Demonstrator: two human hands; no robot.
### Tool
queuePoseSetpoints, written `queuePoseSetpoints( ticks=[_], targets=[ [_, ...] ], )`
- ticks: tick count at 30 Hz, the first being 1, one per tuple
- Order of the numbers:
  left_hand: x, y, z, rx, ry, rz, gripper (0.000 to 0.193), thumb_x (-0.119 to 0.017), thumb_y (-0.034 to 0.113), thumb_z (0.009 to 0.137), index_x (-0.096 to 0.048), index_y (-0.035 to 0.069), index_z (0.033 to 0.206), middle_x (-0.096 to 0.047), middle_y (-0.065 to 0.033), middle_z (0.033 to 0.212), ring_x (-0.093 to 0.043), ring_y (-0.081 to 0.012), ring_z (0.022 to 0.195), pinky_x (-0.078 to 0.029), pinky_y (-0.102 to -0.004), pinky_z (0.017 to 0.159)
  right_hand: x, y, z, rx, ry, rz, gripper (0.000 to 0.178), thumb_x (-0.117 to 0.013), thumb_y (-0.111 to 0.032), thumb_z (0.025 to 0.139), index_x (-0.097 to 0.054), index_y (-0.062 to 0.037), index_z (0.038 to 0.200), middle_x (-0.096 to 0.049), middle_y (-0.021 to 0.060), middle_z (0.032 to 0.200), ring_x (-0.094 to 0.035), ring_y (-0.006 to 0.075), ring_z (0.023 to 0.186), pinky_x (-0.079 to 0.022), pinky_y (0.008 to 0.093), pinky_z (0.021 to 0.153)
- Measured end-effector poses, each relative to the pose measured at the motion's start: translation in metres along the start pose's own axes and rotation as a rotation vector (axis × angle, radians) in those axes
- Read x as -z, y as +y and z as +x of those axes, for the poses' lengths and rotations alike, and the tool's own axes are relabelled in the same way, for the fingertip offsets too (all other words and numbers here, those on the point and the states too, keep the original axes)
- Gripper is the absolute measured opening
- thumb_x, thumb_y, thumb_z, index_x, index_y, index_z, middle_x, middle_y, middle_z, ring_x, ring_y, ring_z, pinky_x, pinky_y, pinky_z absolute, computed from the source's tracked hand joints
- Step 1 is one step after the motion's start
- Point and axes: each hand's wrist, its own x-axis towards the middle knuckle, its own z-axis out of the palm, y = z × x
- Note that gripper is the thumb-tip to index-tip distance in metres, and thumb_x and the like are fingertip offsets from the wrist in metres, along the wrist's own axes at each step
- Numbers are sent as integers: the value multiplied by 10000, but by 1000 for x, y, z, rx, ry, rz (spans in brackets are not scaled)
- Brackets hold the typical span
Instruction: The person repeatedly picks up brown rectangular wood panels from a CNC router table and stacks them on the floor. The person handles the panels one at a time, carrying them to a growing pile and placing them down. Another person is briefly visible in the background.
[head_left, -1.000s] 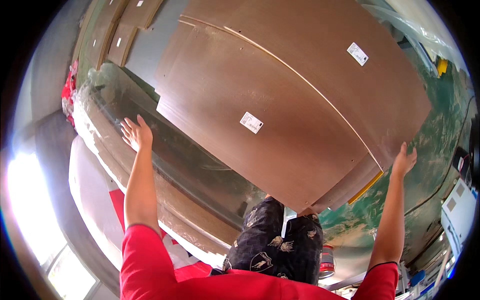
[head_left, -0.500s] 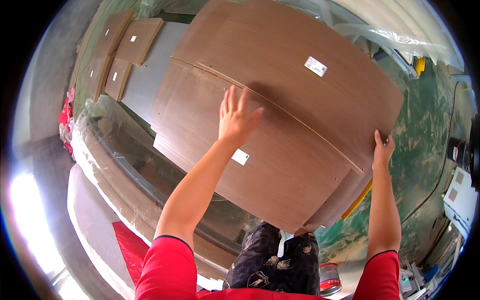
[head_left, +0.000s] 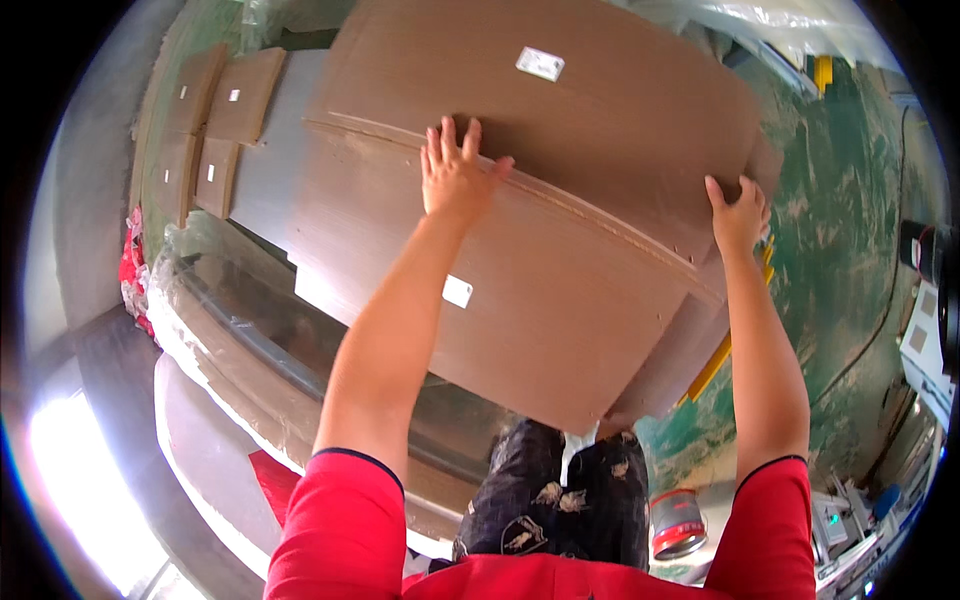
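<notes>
Two large brown wood-grain panels lie side by side in front of me. The far panel bears a white label and overlaps the near panel along a long edge. My left hand rests on that edge, fingers spread over the far panel's face, holding nothing. At the far panel's right end my right hand grips the corner, thumb on top and the other fingers partly hidden over the side. Under the near panel's right end, more brown board shows.
Smaller labelled brown boards lie at the far left beside a grey surface. Clear plastic sheeting covers a long edge on the left. A red and grey can stands on the floor near my legs. Yellow strips show at the right.
The far panel has shifted away and left over the near one, with my right hand moving along at its corner. My left hand has settled onto the panel; the view has shifted slightly.
</notes>
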Motion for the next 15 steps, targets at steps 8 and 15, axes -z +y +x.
queuePoseSetpoints(
  ticks=[8,15],
  targets=[
    [20,-2,-110,74,-8,-195,604,-571,405,980,-387,149,1495,-391,-169,1513,-357,-367,1400,-262,-498,1171,65,87,-148,306,-68,223,541,-660,-273,902,-476,-93,1378,-530,142,1365,-448,364,1312,-272,553,1113],
    [119,65,-369,179,-859,-705,540,-514,504,977,-648,4,1130,-700,-208,1079,-661,-388,1033,-513,-448,883,146,326,-502,-292,-1245,150,566,-610,-443,929,-585,3,1276,-640,217,1188,-636,401,1017,-497,456,912]
  ],
)
